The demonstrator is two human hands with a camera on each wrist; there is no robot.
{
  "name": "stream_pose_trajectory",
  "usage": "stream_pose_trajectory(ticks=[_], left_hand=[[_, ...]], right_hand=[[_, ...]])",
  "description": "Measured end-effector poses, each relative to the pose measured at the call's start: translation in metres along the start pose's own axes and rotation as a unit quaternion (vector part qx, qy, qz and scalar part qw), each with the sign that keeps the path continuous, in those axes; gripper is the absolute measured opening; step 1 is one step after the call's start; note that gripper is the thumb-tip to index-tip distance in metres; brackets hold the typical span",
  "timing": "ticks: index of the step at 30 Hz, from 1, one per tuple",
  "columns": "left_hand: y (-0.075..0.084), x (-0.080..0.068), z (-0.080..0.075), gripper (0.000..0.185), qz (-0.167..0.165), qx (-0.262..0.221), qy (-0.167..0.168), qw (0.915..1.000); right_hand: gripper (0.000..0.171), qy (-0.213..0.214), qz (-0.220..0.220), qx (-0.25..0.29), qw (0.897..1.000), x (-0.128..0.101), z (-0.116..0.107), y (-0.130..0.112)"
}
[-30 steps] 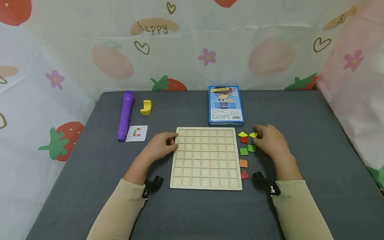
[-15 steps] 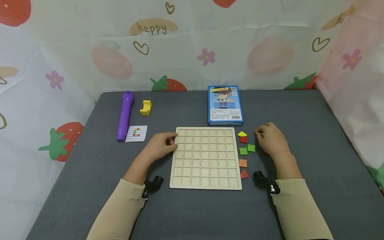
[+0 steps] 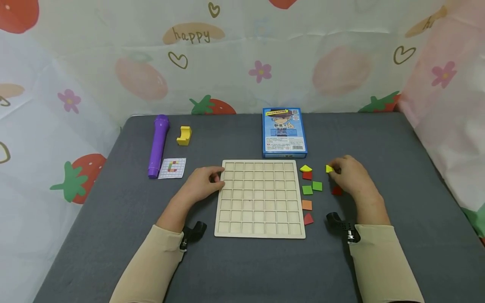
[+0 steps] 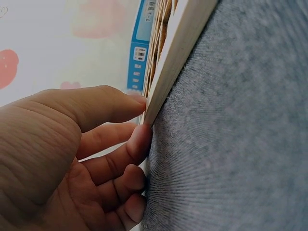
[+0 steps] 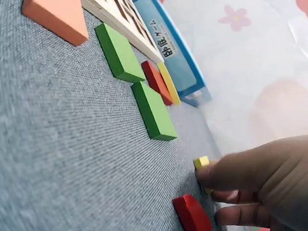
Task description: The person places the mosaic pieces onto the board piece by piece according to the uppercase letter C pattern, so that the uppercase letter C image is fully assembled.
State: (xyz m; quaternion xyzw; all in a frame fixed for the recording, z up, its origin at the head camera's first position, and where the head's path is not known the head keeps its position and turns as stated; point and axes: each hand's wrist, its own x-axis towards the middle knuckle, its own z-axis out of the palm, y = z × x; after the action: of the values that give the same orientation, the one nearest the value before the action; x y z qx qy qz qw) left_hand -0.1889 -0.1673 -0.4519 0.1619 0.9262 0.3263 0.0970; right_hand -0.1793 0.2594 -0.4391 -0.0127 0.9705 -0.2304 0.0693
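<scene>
Right hand (image 3: 350, 176) pinches the yellow piece (image 3: 329, 168); left hand (image 3: 202, 184) grips the grid board (image 3: 259, 198).
I'd lift cleanly, clear of the red piece (image 5: 191, 213) seemingly just under my fingers.

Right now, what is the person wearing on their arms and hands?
Both hands, left hand and right hand, are bare. Long beige sleeves cover the left arm and the right arm. A small black camera mount sits at the left wrist, another at the right.

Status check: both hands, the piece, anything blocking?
Left hand grips grid board edge. Right hand pinches yellow piece. Green squares lie between piece and board.
</scene>
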Motion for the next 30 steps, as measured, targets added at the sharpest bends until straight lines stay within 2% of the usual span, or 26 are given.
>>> stream_pose_trajectory(ticks=[6,12,16,21,27,30], left_hand=[[-0.001,-0.001,0.001,0.047,-0.003,-0.006,-0.004,1.0],[-0.001,0.0,0.0,0.047,0.004,-0.006,-0.002,1.0],[-0.001,0.0,0.0,0.047,0.003,-0.005,-0.004,1.0],[-0.001,-0.001,0.0,0.048,-0.002,-0.012,-0.007,0.9999],[-0.001,-0.001,0.0,0.047,0.001,-0.011,-0.005,0.9999],[-0.001,0.0,0.0,0.047,0.005,-0.007,-0.004,1.0]], right_hand=[[0.036,0.022,0.019,0.044,0.999,-0.003,-0.007,-0.013],[0.036,0.082,-0.019,0.078,0.993,-0.016,-0.023,-0.048],[0.036,0.096,-0.051,0.101,0.989,-0.023,-0.025,-0.071],[0.032,0.053,-0.093,0.123,0.987,-0.019,-0.016,-0.094],[0.031,-0.023,-0.128,0.101,0.986,-0.007,0.014,-0.114],[0.032,-0.044,-0.134,0.078,0.987,-0.002,0.031,-0.117]])
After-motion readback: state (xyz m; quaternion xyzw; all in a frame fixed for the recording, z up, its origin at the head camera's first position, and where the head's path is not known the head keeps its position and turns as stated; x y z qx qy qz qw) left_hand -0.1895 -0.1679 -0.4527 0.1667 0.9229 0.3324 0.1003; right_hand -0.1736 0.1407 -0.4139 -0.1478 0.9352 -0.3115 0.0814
